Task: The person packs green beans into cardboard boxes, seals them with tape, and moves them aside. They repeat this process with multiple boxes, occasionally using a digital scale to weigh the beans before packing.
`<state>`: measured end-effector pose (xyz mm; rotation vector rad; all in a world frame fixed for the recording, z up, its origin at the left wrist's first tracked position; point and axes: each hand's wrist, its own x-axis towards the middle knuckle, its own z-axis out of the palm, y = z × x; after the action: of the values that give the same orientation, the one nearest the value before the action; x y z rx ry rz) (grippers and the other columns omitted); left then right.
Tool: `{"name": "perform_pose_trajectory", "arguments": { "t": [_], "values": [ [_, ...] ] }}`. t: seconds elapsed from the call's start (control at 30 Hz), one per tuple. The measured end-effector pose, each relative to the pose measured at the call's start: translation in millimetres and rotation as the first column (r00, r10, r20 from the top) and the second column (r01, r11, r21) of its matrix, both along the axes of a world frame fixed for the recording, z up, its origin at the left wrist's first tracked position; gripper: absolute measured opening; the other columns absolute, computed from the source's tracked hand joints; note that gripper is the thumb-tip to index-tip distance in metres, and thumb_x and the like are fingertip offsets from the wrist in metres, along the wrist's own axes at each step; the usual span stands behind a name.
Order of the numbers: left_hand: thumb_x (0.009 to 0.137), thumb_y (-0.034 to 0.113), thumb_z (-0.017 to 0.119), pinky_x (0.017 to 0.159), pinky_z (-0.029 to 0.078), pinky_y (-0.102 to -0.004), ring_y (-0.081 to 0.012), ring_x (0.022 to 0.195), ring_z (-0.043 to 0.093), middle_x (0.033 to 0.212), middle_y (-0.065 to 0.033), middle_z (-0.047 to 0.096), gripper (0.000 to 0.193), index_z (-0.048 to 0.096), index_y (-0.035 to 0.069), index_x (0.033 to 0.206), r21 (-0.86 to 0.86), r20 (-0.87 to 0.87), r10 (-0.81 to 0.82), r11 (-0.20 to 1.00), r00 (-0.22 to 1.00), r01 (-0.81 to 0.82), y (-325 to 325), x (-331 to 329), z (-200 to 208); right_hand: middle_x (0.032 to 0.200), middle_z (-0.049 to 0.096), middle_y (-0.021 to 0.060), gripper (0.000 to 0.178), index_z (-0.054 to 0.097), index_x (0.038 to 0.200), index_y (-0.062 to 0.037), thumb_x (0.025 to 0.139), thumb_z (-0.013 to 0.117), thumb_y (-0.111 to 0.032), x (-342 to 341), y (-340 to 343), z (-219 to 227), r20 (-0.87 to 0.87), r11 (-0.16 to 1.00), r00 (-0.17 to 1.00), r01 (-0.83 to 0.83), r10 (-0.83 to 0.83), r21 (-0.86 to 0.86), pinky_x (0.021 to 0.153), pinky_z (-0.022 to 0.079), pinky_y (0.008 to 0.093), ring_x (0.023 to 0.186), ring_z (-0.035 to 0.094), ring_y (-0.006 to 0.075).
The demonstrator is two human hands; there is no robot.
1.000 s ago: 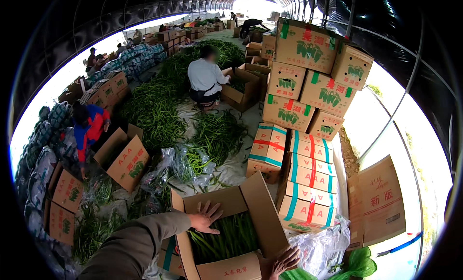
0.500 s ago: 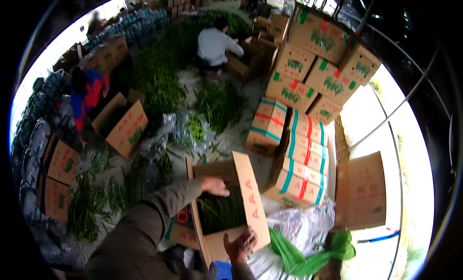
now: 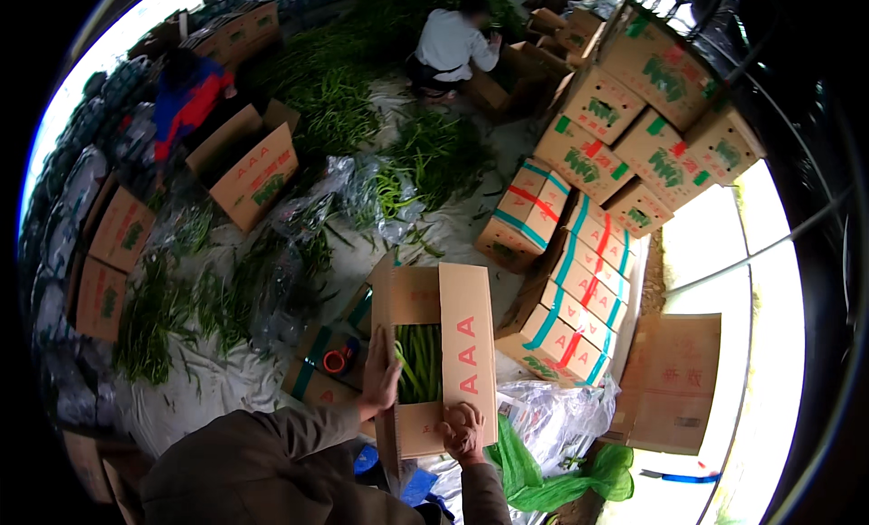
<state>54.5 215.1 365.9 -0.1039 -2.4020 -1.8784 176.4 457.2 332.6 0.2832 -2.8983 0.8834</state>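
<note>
In front of me stands an open cardboard carton (image 3: 418,430), with long, slender green vegetables (image 3: 418,367) inside that look like peppers. Its left flap (image 3: 384,299) stands up almost edge-on. My left hand (image 3: 381,380) lies against the outside of that flap, fingers stretched out. The wide right flap (image 3: 467,335), printed in red, leans over part of the opening. My right hand (image 3: 463,432) is on its near part, fingers bent over its inner edge. Left of the carton, an orange-red tape roll (image 3: 339,357) rests on another carton (image 3: 312,380) with teal tape.
Taped cartons (image 3: 566,299) and a tall carton stack (image 3: 625,136) stand to the right. Green netting (image 3: 561,480) and clear plastic (image 3: 561,416) lie near right. Loose green vegetables (image 3: 317,100) cover the floor ahead. Two people (image 3: 453,45) crouch by open cartons (image 3: 249,167) farther off.
My left hand has moved from over the opening to the left flap's outside. The right flap now covers more of the opening, with my right hand on it. My view has shifted.
</note>
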Motion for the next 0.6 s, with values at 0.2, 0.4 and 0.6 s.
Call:
{"name": "perform_pose_trajectory", "arguments": {
  "t": [0.2, 0.4, 0.6],
  "values": [
    [0.099, 0.046, 0.042, 0.112, 0.012, -0.0697, -0.0552, 0.143, 0.018, 0.160, -0.0247, 0.020, 0.072, 0.030, -0.002, 0.151, -0.869, 0.080, 0.132, 0.496, 0.988, 0.004, 72, -7, -24, 0.149, 0.049, 0.0111, 0.034, 0.073, 0.108, -0.0105, 0.089, 0.056, -0.032, -2, -7, -23, 0.083, 0.979, 0.978, -0.187, 0.194, -0.078, 0.117, 0.024, 0.0482, 0.143, 0.037, 0.0294],
    [0.098, 0.042, 0.045, 0.115, 0.018, -0.0641, -0.0461, 0.142, 0.028, 0.157, -0.0175, 0.031, 0.060, 0.044, 0.006, 0.146, -0.862, 0.035, 0.103, 0.507, 0.994, -0.023, 85, -13, -7, 0.131, 0.063, 0.0143, 0.041, 0.065, 0.122, -0.0010, 0.084, 0.063, -0.017, -21, 4, -37, -0.061, 0.939, 0.965, -0.263, 0.256, -0.220, 0.111, 0.037, 0.0462, 0.126, 0.055, 0.0332],
    [0.097, 0.045, 0.051, 0.106, 0.041, -0.0528, -0.0530, 0.133, 0.039, 0.150, -0.0372, 0.027, 0.062, 0.044, 0.009, 0.147, -0.721, 0.091, 0.495, 0.632, 0.864, -0.286, 63, -6, 3, 0.153, 0.028, 0.0308, 0.132, 0.022, 0.152, 0.0009, 0.054, 0.089, -0.055, -132, 30, -17, 0.160, 0.968, 0.955, 0.247, -0.249, 0.035, 0.110, 0.039, 0.0476, 0.138, 0.037, 0.0425]
  ]
}}
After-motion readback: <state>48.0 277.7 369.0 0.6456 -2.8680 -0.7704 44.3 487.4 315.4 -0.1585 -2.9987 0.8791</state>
